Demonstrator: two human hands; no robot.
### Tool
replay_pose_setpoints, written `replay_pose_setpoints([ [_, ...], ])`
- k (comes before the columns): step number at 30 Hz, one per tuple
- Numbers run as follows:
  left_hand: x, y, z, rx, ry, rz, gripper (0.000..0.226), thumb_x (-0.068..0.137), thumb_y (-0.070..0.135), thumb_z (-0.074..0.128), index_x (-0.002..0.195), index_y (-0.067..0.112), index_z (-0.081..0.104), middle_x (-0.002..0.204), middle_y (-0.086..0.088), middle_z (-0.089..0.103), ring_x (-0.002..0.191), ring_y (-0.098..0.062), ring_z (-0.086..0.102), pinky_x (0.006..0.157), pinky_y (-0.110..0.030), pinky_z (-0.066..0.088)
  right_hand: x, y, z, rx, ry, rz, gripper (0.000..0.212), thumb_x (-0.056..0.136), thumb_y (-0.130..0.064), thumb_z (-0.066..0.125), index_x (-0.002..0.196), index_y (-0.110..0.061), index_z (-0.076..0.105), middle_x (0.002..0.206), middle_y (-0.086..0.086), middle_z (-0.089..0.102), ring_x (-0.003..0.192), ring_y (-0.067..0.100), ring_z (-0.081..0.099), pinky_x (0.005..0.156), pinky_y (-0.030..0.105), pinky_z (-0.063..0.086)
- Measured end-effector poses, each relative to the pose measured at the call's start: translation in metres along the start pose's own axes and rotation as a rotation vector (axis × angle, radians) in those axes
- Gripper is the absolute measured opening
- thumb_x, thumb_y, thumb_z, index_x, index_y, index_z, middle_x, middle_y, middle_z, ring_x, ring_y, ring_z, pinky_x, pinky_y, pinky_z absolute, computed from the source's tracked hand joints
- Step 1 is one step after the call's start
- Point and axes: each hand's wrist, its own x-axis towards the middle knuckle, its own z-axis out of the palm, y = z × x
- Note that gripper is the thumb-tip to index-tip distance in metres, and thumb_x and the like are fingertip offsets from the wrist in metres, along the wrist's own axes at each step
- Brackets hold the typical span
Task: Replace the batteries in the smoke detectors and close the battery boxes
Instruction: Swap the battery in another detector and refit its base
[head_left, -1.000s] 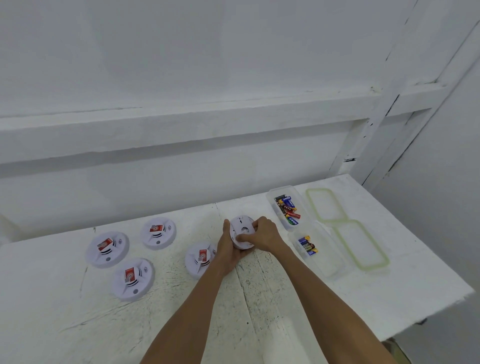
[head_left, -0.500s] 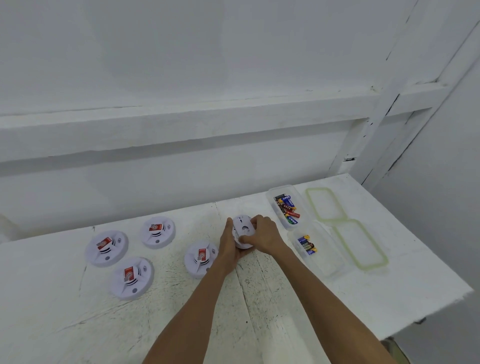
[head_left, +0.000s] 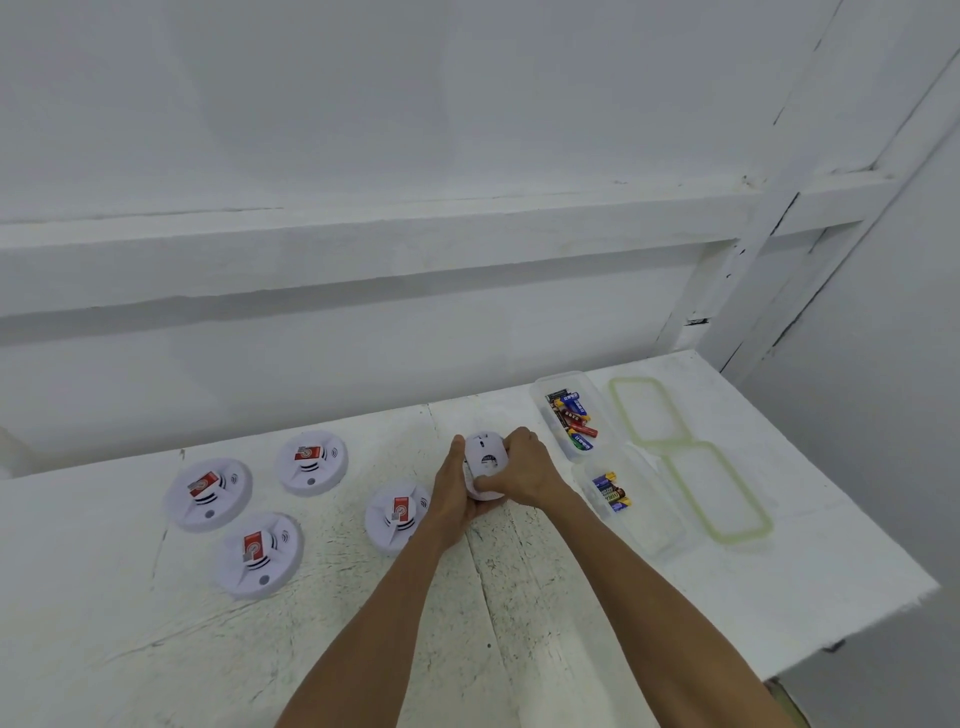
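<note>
Barely changed from half a second ago: both hands still clamped on the held smoke detector (head_left: 485, 460) over the white table (head_left: 571, 613), tilted slightly more edge-on. Left hand (head_left: 453, 493) cupping its left rim, right hand (head_left: 524, 473) wrapped over the right. Four other detectors (head_left: 208, 493) flat at left, red labels unreadable. Batteries (head_left: 571, 418) in clear box (head_left: 550, 384), print too small.

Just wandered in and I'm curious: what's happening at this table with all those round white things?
A person is servicing smoke detectors. Both hands, left hand and right hand, grip one detector tilted up off the white table. Four other detectors lie flat to the left, each with a red label. To the right, two clear open boxes hold loose batteries, with their lids set aside.
</note>
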Motion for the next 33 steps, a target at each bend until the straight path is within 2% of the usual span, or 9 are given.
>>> replay_pose_setpoints([
  [3,0.005,0.000,-0.001,0.029,0.012,0.019,0.046,0.106,0.051,0.045,0.117,0.013,0.068,0.116,-0.017,0.073,0.103,-0.031,0.069,0.076,-0.041,0.062,0.001,0.004,0.000,-0.012,-0.004,-0.017,0.052,0.077,-0.028,0.079,0.117,-0.003,0.057,0.111,0.010,0.063,0.099,0.021,0.063,0.081,0.029,0.051],
  [6,0.005,-0.001,0.000,0.044,0.014,0.039,0.053,0.104,0.056,0.045,0.129,0.014,0.066,0.125,-0.018,0.070,0.113,-0.036,0.067,0.076,-0.044,0.063,0.003,0.008,-0.002,0.016,-0.027,-0.035,0.044,0.085,-0.024,0.072,0.118,-0.002,0.053,0.114,0.013,0.062,0.103,0.025,0.061,0.073,0.025,0.045],
  [10,0.002,-0.001,0.001,0.012,-0.020,0.039,0.052,0.106,0.055,0.042,0.126,0.014,0.067,0.120,-0.020,0.072,0.099,-0.032,0.071,0.077,-0.043,0.064,-0.001,0.016,0.000,0.197,0.042,0.056,0.033,0.100,-0.031,0.050,0.119,-0.003,0.050,0.113,0.012,0.060,0.093,0.022,0.057,0.069,0.026,0.045],
  [13,0.004,-0.005,-0.004,0.004,-0.037,0.058,0.060,0.105,0.059,0.038,0.133,0.012,0.065,0.123,-0.019,0.073,0.103,-0.034,0.073,0.082,-0.045,0.064,-0.008,0.025,0.009,0.389,0.201,0.147,0.033,0.102,-0.031,0.047,0.121,-0.004,0.049,0.117,0.015,0.062,0.093,0.022,0.059,0.076,0.033,0.051],
  [16,0.003,-0.006,-0.004,0.012,-0.032,0.068,0.063,0.105,0.061,0.037,0.134,0.012,0.065,0.126,-0.019,0.072,0.112,-0.037,0.071,0.085,-0.047,0.064,-0.019,0.034,0.017,0.451,0.306,0.178,0.035,0.102,-0.027,0.049,0.128,-0.003,0.047,0.121,0.014,0.062,0.093,0.019,0.056,0.072,0.026,0.044],
  [22,0.007,-0.006,-0.003,-0.009,-0.009,0.055,0.058,0.105,0.059,0.038,0.126,0.013,0.067,0.119,-0.017,0.074,0.107,-0.036,0.071,0.068,-0.043,0.065,-0.034,0.047,0.029,0.523,0.416,0.268,0.041,0.103,-0.025,0.047,0.138,-0.003,0.043,0.133,0.015,0.057,0.115,0.030,0.058,0.087,0.034,0.049],
  [25,0.008,-0.006,-0.002,-0.026,-0.019,0.035,0.056,0.105,0.059,0.040,0.123,0.014,0.068,0.116,-0.017,0.074,0.103,-0.037,0.071,0.064,-0.041,0.064,-0.036,0.053,0.035,0.456,0.422,0.266,0.039,0.102,-0.019,0.048,0.137,0.000,0.044,0.132,0.018,0.058,0.115,0.031,0.058,0.089,0.032,0.046],
  [30,0.012,-0.006,-0.003,-0.022,-0.025,0.032,0.061,0.104,0.060,0.038,0.129,0.011,0.066,0.121,-0.020,0.072,0.104,-0.038,0.071,0.064,-0.042,0.064,-0.042,0.044,0.043,0.248,0.397,0.241,0.050,0.102,-0.022,0.043,0.146,0.000,0.033,0.143,0.016,0.047,0.130,0.032,0.047,0.108,0.040,0.040],
  [33,0.010,-0.006,-0.002,-0.023,-0.038,0.027,0.060,0.106,0.059,0.035,0.125,0.012,0.067,0.122,-0.020,0.071,0.101,-0.035,0.071,0.062,-0.040,0.064,-0.044,0.038,0.046,0.074,0.346,0.234,0.060,0.098,-0.017,0.048,0.149,0.001,0.022,0.141,0.016,0.040,0.127,0.030,0.040,0.098,0.035,0.040],
])
